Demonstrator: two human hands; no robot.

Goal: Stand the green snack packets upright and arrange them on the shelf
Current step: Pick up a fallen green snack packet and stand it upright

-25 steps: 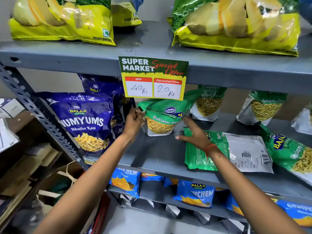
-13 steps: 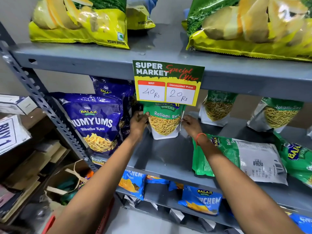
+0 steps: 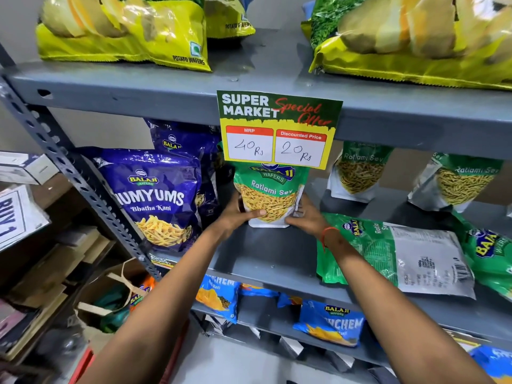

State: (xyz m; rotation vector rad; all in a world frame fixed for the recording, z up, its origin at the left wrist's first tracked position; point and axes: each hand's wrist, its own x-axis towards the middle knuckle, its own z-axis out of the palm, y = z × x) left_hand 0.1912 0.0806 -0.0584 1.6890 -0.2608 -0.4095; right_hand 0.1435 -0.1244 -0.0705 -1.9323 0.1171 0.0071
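In the head view, the left hand (image 3: 240, 215) and right hand (image 3: 304, 217) clasp the base of a green Ratlami Sev packet (image 3: 270, 194) between them, setting it upright on the grey shelf (image 3: 266, 253) under the price card (image 3: 278, 130). The standing step looks nearly finished; next, the flat green packet (image 3: 393, 257) just right of the right hand likely needs lifting.

This is a shop aisle, shown by grey slotted-steel shelving (image 3: 277, 261) stocked with branded snack packs: yellow potato wafer bags (image 3: 124, 31) along the top of the frame, blue Numyums packs (image 3: 155, 195) at centre left, and a "Super Market Special Offer" price card (image 3: 278, 128) at centre.
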